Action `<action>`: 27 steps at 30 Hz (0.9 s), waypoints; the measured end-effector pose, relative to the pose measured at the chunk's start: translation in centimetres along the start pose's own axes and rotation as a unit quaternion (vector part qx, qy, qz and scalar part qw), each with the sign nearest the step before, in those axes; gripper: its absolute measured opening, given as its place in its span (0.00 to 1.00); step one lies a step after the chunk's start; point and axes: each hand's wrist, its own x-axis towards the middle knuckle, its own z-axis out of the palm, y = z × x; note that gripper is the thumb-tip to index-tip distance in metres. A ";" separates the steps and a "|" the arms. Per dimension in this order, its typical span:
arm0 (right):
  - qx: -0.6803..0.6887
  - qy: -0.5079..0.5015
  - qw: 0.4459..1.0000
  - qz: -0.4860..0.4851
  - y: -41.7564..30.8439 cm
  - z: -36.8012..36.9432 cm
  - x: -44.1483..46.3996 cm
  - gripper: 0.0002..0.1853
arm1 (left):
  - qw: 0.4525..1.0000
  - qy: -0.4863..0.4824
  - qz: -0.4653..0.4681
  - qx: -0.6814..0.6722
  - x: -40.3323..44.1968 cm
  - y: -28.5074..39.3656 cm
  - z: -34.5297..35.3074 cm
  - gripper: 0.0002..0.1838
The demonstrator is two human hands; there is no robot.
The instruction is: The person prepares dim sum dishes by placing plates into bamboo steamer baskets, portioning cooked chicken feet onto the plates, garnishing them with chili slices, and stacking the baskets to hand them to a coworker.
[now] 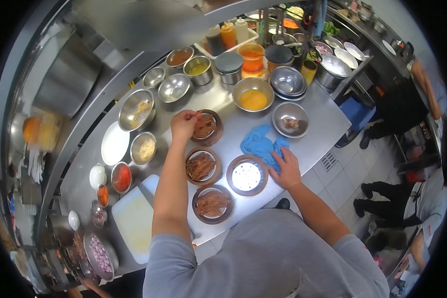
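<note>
My left hand [185, 124] is pinched at the edge of the far round wooden-rimmed basket [217, 133], with a small red strip [199, 112] at its fingertips. Brown shredded-looking food [203, 125] fills that basket. Nearer me, two similar baskets hold more brown food [200, 166], including the front portion [212, 203]. To their right is a fourth basket [247, 175] with a bare, perforated white plate inside. My right hand [286, 169] lies on a crumpled blue cloth [258, 144] beside it, fingers apart.
A bowl of yellow liquid [254, 100] and a bowl with brown scraps [290, 120] stand beyond the cloth. Left are a cutting board [135, 223], a knife [146, 193] and a bowl of red bits [121, 178]. Other people [424, 198] stand at the right.
</note>
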 end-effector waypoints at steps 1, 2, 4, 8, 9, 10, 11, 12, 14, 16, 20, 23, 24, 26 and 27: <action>0.007 0.001 1.000 0.000 0.1 0.1 0.0 0.35 | 0.998 0.006 -0.002 0.068 -0.1 0.0 0.6 0.08; 0.014 0.001 1.000 0.000 0.2 0.1 0.0 0.35 | 0.991 0.013 -0.002 0.136 -0.3 0.2 1.2 0.08; 0.018 0.002 1.000 0.005 0.5 0.2 0.0 0.35 | 0.998 0.016 -0.007 0.056 0.2 -0.9 1.4 0.08; 0.027 0.005 1.000 -0.005 0.6 0.1 -0.1 0.35 | 0.989 0.064 -0.030 -0.131 0.3 -1.9 1.8 0.09; 0.029 0.003 1.000 -0.008 0.5 0.0 0.0 0.35 | 0.989 0.067 -0.031 -0.130 -0.2 -2.0 2.0 0.09; 0.027 0.002 1.000 -0.008 0.5 -0.1 0.0 0.35 | 0.997 0.072 -0.001 0.021 -1.0 -1.9 2.4 0.08; 0.025 0.002 1.000 -0.009 0.4 -0.2 0.0 0.35 | 0.982 0.075 0.029 0.170 -1.8 -1.8 2.4 0.07; 0.025 0.003 1.000 -0.014 0.4 -0.3 0.2 0.35 | 0.982 0.080 0.029 0.169 -2.2 -1.4 2.2 0.07; 0.027 -0.001 1.000 -0.006 0.4 -0.4 0.1 0.34 | 0.989 0.144 0.005 0.037 -2.3 -1.5 2.1 0.07; 0.026 0.001 1.000 -0.009 0.6 -0.2 -0.1 0.34 | 0.988 0.143 -0.022 -0.048 -2.1 -1.5 1.3 0.08; 0.028 0.008 0.999 -0.021 0.7 0.2 -0.1 0.34 | 0.970 0.132 -0.078 -0.189 -5.0 1.9 -0.9 0.09; 0.017 0.005 1.000 -0.023 0.6 0.2 -0.1 0.34 | 0.989 0.099 -0.051 -0.095 -9.7 4.2 -3.2 0.10; 0.020 -0.001 0.999 -0.027 0.6 0.3 -0.2 0.34 | 0.989 0.104 -0.057 -0.094 -11.5 3.7 -3.6 0.10; 0.019 0.016 0.999 -0.029 0.7 0.5 -0.1 0.34 | 0.996 0.070 -0.041 -0.024 -14.6 2.4 -4.1 0.11; 0.022 0.014 0.999 -0.033 0.7 0.5 -0.1 0.34 | 0.997 0.067 -0.042 -0.009 -15.8 1.3 -3.8 0.10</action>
